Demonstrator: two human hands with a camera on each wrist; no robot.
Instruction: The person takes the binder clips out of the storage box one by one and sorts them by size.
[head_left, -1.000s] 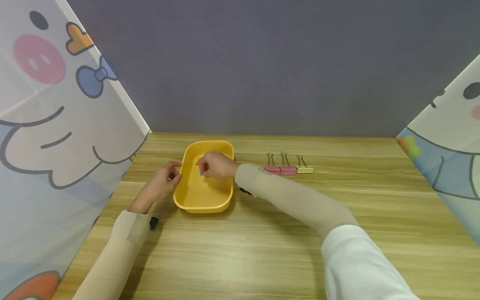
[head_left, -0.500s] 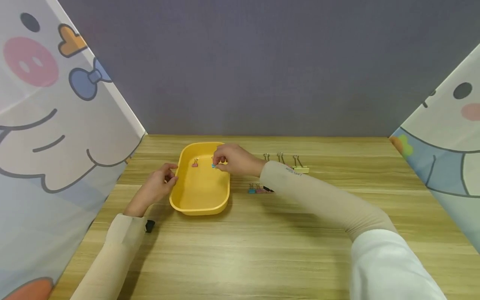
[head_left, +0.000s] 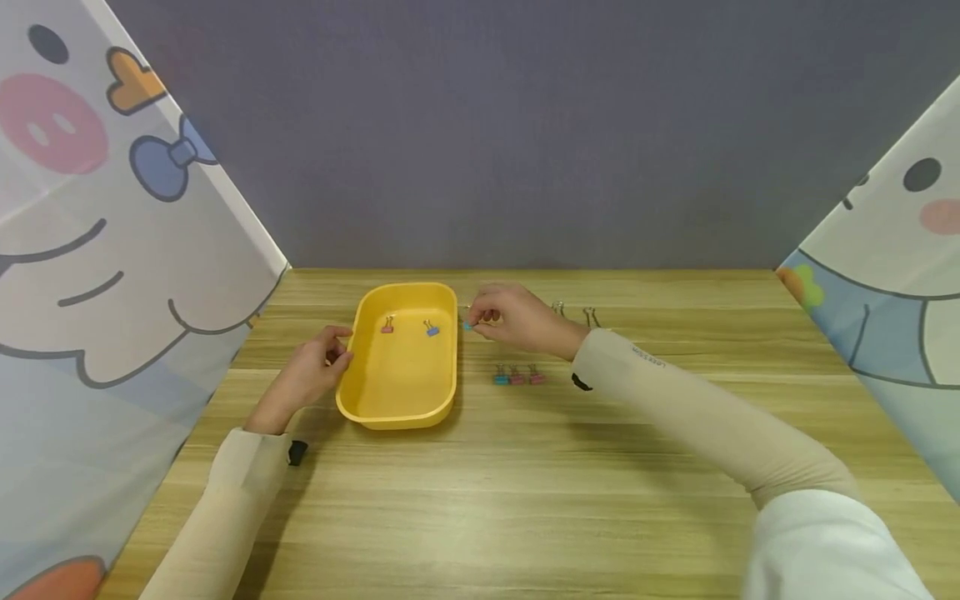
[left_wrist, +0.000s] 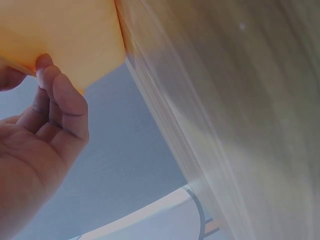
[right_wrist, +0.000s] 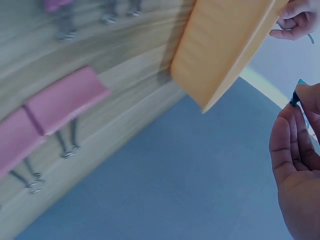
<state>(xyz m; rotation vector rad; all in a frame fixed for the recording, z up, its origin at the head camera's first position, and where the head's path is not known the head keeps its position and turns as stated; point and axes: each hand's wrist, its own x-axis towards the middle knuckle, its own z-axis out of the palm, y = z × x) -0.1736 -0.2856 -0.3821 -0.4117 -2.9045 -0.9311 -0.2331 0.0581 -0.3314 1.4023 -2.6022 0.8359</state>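
Note:
My right hand [head_left: 525, 317] pinches a small teal binder clip [head_left: 468, 326] between thumb and fingertips, just right of the yellow tray [head_left: 397, 421]. In the right wrist view the teal clip [right_wrist: 295, 97] is mostly covered by the thumb. With loosely bent fingers, my left hand [head_left: 309, 367] touches the tray's left rim; the left wrist view shows those fingertips [left_wrist: 44, 61] against the yellow plastic. Inside the tray lie a small pink binder clip [head_left: 387, 327] and a small blue one [head_left: 432, 329].
Right of the tray, a small teal clip [head_left: 501, 378] and two small pink clips [head_left: 536, 378] stand in a row. Behind my right arm are larger clips; in the right wrist view, two big pink ones [right_wrist: 67, 100] lie side by side. A grey wall [head_left: 480, 133] rises behind the table.
My right hand has moved right, out of the tray, carrying the teal clip. The pink and blue clips in the tray and the small row on the table have come into sight. The left hand stays put.

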